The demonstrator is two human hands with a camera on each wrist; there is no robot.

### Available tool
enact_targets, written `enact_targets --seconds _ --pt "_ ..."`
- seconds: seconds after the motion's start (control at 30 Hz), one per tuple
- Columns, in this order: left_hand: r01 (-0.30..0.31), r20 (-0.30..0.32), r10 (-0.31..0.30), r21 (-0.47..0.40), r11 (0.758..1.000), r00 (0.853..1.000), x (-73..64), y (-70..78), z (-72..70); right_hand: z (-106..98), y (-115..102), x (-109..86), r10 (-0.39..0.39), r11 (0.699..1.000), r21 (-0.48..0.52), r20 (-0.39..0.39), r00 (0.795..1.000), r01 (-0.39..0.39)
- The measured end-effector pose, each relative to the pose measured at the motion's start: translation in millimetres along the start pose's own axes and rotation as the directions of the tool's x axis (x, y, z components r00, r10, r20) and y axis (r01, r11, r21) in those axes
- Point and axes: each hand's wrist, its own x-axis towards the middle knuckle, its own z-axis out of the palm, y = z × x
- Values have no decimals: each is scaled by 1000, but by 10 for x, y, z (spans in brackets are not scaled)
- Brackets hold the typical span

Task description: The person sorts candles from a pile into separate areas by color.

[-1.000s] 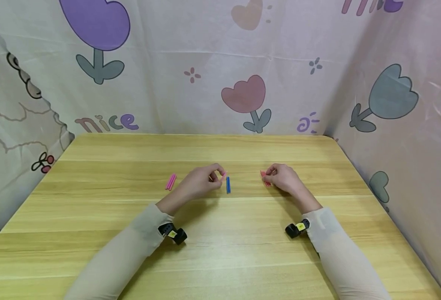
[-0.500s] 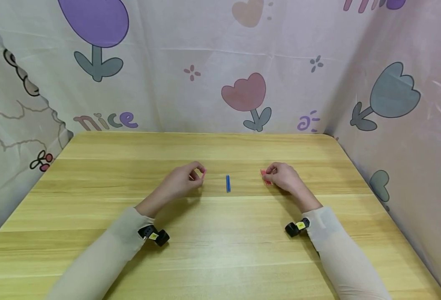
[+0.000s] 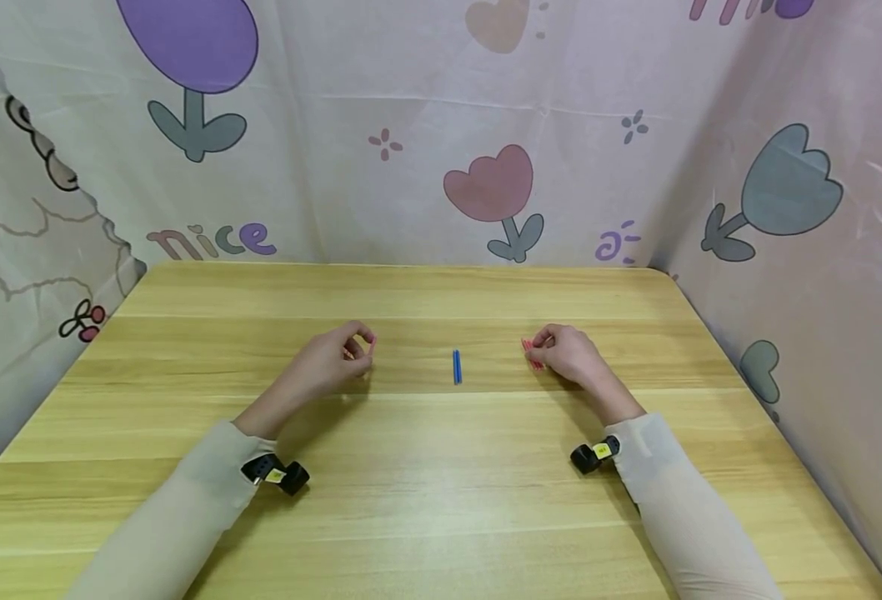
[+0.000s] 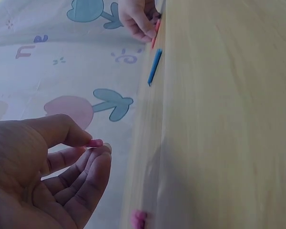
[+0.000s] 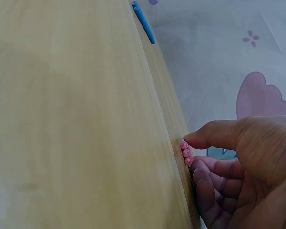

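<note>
My left hand (image 3: 328, 360) is raised over the left half of the table and pinches a thin pink stick (image 3: 373, 345) between thumb and fingertips. The left wrist view shows that stick's end (image 4: 96, 142) and, below on the wood, the blurred ends of more pink sticks (image 4: 138, 219), which the left hand hides in the head view. My right hand (image 3: 567, 355) rests on the table, thumb and fingers pinching a row of coral-pink sticks (image 3: 528, 348); three ends (image 5: 186, 153) show in the right wrist view. Two blue sticks (image 3: 457, 367) lie side by side between the hands.
The wooden table (image 3: 441, 500) ends at the back against a patterned cloth (image 3: 321, 183), which also hangs along both sides. A small black camera is strapped to each sleeve's wrist (image 3: 276, 473).
My left hand has moved left with the pink stick, away from the blue sticks, and now covers the pink sticks on the left. The right hand has stayed in place.
</note>
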Motion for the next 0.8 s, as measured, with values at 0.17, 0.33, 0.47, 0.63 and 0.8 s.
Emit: enact_targets --seconds 0.17,0.33,0.47,0.63,0.8 --pt "20 -10 -20 -6 1000 1000 -41 -74 -70 3 3 6 -2 1000 1 -3 1000 2" --pt "50 -22 -51 -18 999 998 -76 -156 -132 4 3 8 -13 1000 -7 -13 1000 13" --pt "66 -20 -67 -17 998 998 -100 -215 -179 5 -1 0 -13 1000 -8 -15 1000 13" --pt "64 -33 -64 28 998 997 -107 -299 -229 11 -3 0 -11 1000 -10 -20 1000 10" --pt "94 -23 -94 15 995 995 -90 -365 -257 17 1 14 -5 1000 -14 -23 1000 5"
